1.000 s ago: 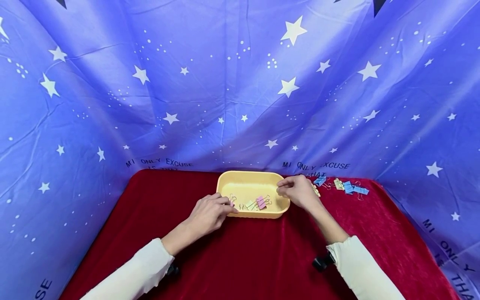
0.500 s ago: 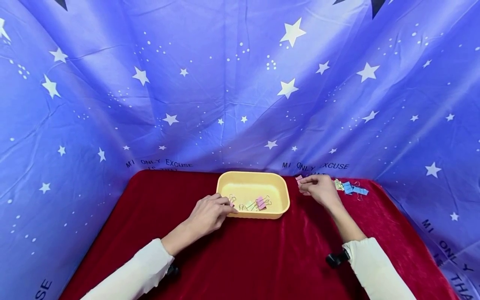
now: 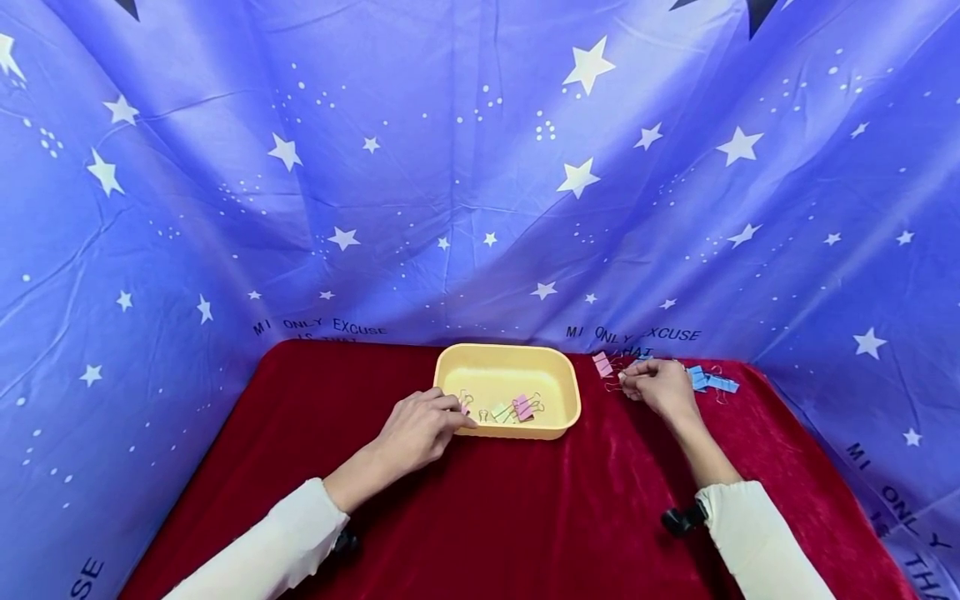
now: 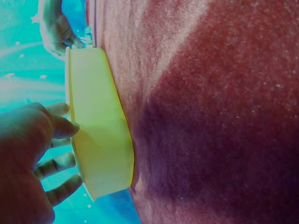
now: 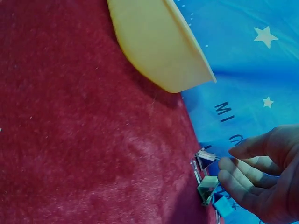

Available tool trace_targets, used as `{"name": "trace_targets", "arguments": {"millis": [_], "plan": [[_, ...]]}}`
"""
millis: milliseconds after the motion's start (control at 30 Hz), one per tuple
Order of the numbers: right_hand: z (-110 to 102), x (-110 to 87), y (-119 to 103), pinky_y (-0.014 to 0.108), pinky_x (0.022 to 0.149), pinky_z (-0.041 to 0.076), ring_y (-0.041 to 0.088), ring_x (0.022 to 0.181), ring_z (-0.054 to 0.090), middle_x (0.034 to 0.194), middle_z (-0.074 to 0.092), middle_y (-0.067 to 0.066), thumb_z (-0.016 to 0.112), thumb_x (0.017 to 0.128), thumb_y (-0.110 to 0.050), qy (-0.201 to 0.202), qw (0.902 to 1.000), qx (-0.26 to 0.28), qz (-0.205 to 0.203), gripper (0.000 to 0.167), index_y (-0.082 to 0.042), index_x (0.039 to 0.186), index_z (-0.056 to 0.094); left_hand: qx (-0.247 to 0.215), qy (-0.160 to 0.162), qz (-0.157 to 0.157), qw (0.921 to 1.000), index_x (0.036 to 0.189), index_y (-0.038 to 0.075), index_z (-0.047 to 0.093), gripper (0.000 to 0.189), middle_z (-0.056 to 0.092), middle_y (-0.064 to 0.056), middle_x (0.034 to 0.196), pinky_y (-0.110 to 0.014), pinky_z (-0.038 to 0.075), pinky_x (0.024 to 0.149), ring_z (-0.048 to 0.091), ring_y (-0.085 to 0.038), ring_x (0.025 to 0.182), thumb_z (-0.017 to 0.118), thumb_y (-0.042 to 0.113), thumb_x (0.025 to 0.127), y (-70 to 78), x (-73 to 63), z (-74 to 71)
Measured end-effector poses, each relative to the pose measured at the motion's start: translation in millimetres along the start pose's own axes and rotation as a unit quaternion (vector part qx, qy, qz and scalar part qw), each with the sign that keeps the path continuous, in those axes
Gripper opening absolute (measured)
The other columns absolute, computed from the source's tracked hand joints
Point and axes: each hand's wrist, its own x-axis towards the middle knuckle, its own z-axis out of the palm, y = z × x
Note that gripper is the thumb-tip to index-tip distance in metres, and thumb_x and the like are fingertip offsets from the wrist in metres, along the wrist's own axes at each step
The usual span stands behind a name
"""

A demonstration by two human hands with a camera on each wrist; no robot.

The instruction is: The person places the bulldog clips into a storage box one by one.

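A yellow box (image 3: 506,365) stands at the middle back of the red cloth. My left hand (image 3: 416,427) holds its near left rim, thumb (image 4: 67,128) against the outer wall. Inside lie a pink binder clip (image 3: 522,407), a pale green clip (image 3: 500,412) and another pink clip (image 3: 464,408) partly hidden by the left fingers. Right of the box, my right hand (image 3: 663,390) is over the loose clips. Its fingertips are close beside a pink binder clip (image 3: 602,364), with a small gap between thumb and forefinger in the right wrist view. A yellow clip (image 5: 208,189) lies near them.
Blue binder clips (image 3: 708,380) lie right of my right hand, near the cloth's back right edge. A starry blue curtain (image 3: 450,208) rises right behind the table. Red velvet cloth (image 3: 525,517) covers the tabletop in front of the box.
My right hand has moved right, from the box's right rim to the loose clips. The pink clip now lies left of its fingertips. My left hand stays on the box.
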Motion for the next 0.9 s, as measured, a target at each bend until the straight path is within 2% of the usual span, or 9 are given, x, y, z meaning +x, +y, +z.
{"name": "trace_targets", "arguments": {"millis": [200, 333, 467, 600, 767, 900], "plan": [[4.4, 3.5, 3.7, 0.022, 0.060, 0.056, 0.004, 0.067, 0.071, 0.080, 0.083, 0.002, 0.081, 0.097, -0.011, 0.036, 0.9958, -0.080, -0.025, 0.023, 0.006, 0.112, 0.082, 0.005, 0.000, -0.004, 1.0000, 0.108, 0.031, 0.090, 0.036, 0.080, 0.011, 0.102, -0.029, 0.058, 0.073, 0.067, -0.013, 0.092, 0.080, 0.002, 0.090, -0.7, 0.0, 1.2], [6.5, 5.3, 5.8, 0.026, 0.060, 0.050, 0.009, 0.068, 0.065, 0.079, 0.082, 0.002, 0.081, 0.099, -0.019, 0.053, 0.9900, -0.125, -0.039, 0.018, -0.002, 0.101, 0.084, 0.003, 0.002, -0.006, 1.0000, 0.108, 0.032, 0.090, 0.034, 0.081, 0.012, 0.103, -0.029, 0.058, 0.073, 0.067, -0.013, 0.092, 0.081, 0.004, 0.091, -0.5, -0.2, 2.2], [9.2, 7.7, 8.7, 0.030, 0.059, 0.047, 0.014, 0.065, 0.061, 0.074, 0.077, 0.002, 0.081, 0.101, -0.026, 0.058, 0.9856, -0.152, -0.047, 0.023, -0.004, 0.094, 0.081, 0.002, 0.005, -0.006, 1.0000, 0.107, 0.032, 0.090, 0.033, 0.081, 0.012, 0.103, -0.028, 0.057, 0.073, 0.066, -0.012, 0.091, 0.081, 0.005, 0.091, -0.2, -1.0, 2.8], [10.9, 9.6, 11.1, 0.031, 0.059, 0.046, 0.014, 0.063, 0.060, 0.070, 0.074, 0.002, 0.080, 0.103, -0.026, 0.057, 0.9835, -0.165, -0.049, 0.025, -0.003, 0.095, 0.078, 0.003, 0.005, -0.005, 1.0000, 0.108, 0.032, 0.090, 0.033, 0.080, 0.012, 0.102, -0.028, 0.057, 0.074, 0.066, -0.012, 0.091, 0.081, 0.005, 0.092, 0.4, -1.0, 3.2], [9.8, 8.7, 11.1, 0.032, 0.062, 0.047, 0.011, 0.065, 0.062, 0.074, 0.078, 0.006, 0.078, 0.104, -0.023, 0.054, 0.9839, -0.162, -0.054, 0.024, 0.000, 0.100, 0.079, 0.007, 0.004, -0.005, 1.0000, 0.108, 0.032, 0.090, 0.033, 0.080, 0.012, 0.103, -0.028, 0.057, 0.075, 0.067, -0.012, 0.093, 0.080, 0.005, 0.092, 0.0, -0.4, 2.7], [9.2, 5.9, 10.4, 0.031, 0.063, 0.046, 0.012, 0.066, 0.061, 0.074, 0.079, 0.006, 0.078, 0.104, -0.027, 0.064, 0.9829, -0.161, -0.061, 0.028, 0.000, 0.097, 0.081, 0.007, 0.001, -0.010, 0.9999, 0.109, 0.033, 0.091, 0.032, 0.081, 0.012, 0.104, -0.027, 0.056, 0.073, 0.066, -0.012, 0.092, 0.081, 0.007, 0.093, -0.7, -0.3, 1.2]]}}
